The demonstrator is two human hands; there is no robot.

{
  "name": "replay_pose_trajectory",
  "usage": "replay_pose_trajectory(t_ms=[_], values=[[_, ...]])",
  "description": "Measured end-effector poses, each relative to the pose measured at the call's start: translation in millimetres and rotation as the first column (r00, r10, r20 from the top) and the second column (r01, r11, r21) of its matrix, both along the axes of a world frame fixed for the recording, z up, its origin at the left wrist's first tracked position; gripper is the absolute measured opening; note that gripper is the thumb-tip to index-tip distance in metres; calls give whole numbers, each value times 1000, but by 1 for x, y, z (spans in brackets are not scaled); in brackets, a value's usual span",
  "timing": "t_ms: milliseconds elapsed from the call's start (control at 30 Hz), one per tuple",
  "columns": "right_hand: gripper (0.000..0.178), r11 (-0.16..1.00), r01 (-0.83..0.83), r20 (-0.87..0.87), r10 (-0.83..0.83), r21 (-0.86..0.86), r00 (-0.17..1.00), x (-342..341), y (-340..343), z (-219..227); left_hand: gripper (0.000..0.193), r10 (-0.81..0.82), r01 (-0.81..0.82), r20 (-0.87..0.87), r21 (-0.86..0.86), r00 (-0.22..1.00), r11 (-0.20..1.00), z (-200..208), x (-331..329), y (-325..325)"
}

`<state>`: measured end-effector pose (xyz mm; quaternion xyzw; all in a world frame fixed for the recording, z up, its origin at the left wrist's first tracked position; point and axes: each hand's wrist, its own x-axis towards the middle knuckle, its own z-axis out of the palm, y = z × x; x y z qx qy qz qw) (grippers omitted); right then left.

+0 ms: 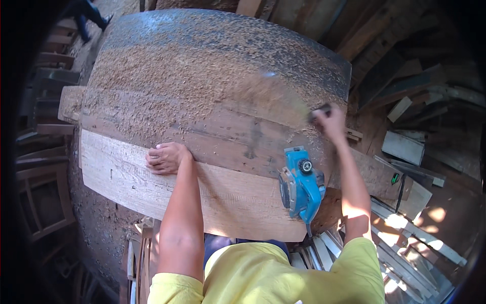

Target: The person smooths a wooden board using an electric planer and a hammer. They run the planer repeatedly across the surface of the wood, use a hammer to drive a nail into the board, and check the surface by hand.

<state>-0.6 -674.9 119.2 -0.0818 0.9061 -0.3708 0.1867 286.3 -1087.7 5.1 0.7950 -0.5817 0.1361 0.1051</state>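
Observation:
A pale, rough-faced wooden plank (126,158) lies along the near side of the worktable. My left hand (166,158) presses on its far edge with the fingers bent and close together. At the right, above the table, my right hand (331,121) is closed round the dark handle of what looks like a brush (318,113). Its far part is smeared by motion into a tan blur over the wood shavings (167,76). A blue electric hand planer (305,182) sits on the plank's right end, apart from both hands, its cord running down toward me.
Shavings lie thick over the worktable (238,134), mostly on its far half. Offcuts and boards (405,147) clutter the right side, with thin wood strips (400,253) at lower right. Wooden frames (45,197) stand at left. Another person's legs (91,17) show at upper left.

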Motion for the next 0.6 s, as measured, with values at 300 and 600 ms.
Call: replay_pose_trajectory(t_ms=[300,600], values=[[23,988,-51,-177,24,-147,984,2,-74,31,32,-75,78,-58,39,995,996,4,-1,5],[31,992,-117,-329,124,42,936,-64,-132,5,31,-105,106,-72,0,992,994,0,-2,6]])
